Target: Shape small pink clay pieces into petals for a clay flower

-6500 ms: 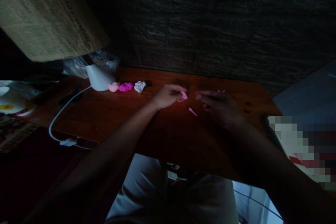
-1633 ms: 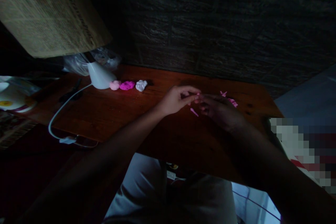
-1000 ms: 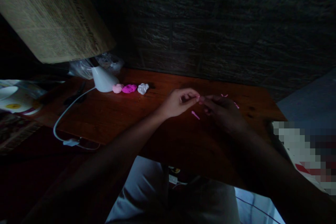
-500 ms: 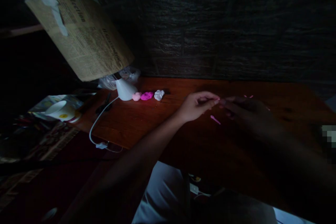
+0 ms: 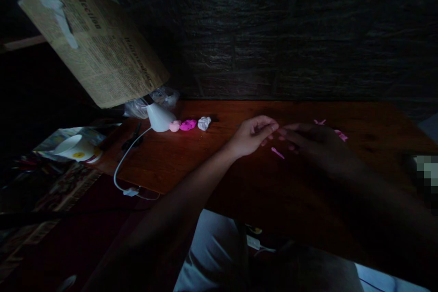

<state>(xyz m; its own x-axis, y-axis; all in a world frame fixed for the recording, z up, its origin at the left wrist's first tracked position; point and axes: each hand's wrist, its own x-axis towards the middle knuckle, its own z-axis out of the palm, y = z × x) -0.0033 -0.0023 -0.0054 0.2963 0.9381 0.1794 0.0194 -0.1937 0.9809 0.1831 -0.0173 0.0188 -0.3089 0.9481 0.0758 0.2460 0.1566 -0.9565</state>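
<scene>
My left hand [image 5: 256, 136] is raised over the wooden table, thumb and fingertips pinched together. Close against its tips is my right hand [image 5: 313, 146], also with thumb and fingers pressed together. Whatever lies between the fingertips is too small and dark to make out. Below the hands, a thin pink clay piece [image 5: 277, 153] rests on the wood. Behind and to the right of my right hand lie a small forked pink piece [image 5: 320, 122] and a folded-looking pink piece [image 5: 341, 135]. Left of my hands sit a light pink lump [image 5: 174, 126], a magenta clay lump [image 5: 188, 125] and a white lump [image 5: 204, 123].
A lamp [image 5: 159, 117] with a newsprint shade [image 5: 99, 50] stands at the table's left, its white cable [image 5: 118, 164] looping over the edge. Dark scissors [image 5: 133, 139] lie near the cable. Farther left is a paper cup [image 5: 77, 148]. A dark brick wall [image 5: 273, 45] rises behind.
The view has shifted slightly, so the scene sits a little farther left. Both hands stay fingertip to fingertip; a pink bit seen between them before is now hidden. The right-hand pink piece shows more.
</scene>
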